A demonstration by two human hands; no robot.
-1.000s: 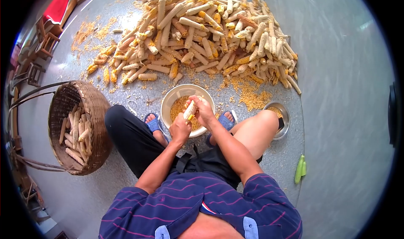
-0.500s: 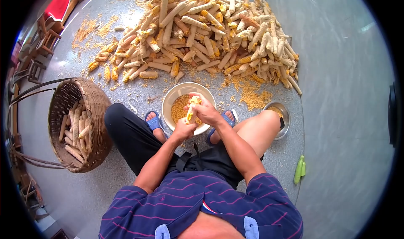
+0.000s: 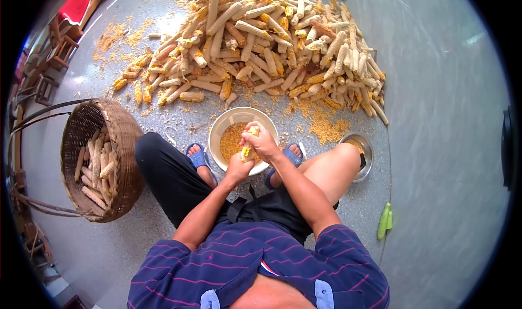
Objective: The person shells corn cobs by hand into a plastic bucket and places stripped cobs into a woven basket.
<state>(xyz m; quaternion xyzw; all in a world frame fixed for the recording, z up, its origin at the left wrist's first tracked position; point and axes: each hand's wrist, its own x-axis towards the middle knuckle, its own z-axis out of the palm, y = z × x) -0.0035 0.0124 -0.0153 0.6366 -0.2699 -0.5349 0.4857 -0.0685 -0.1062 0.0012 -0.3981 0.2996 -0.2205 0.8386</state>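
Over a white bowl [image 3: 216, 155] of loose yellow kernels [image 3: 230, 137], both hands grip one corn cob [image 3: 247, 152] that still carries some kernels. My left hand [image 3: 240, 166] is closed round its lower end. Closed on the upper part is my right hand [image 3: 262, 144], its fingers wrapped over the cob. Part of the cob is hidden by the fingers. The bowl stands on the floor between my feet, which wear blue sandals [image 3: 199, 159].
A big heap of corn cobs [image 3: 261, 42] lies beyond the bowl, with scattered kernels [image 3: 326, 121] before it. At left, a wicker basket [image 3: 122, 167] holds stripped cobs [image 3: 98, 162]. By my right knee is a metal bowl [image 3: 367, 167]; a green object [image 3: 385, 221] lies farther right.
My right hand has shifted slightly along the cob and now covers more of its top. Both hands still hold it over the bowl.
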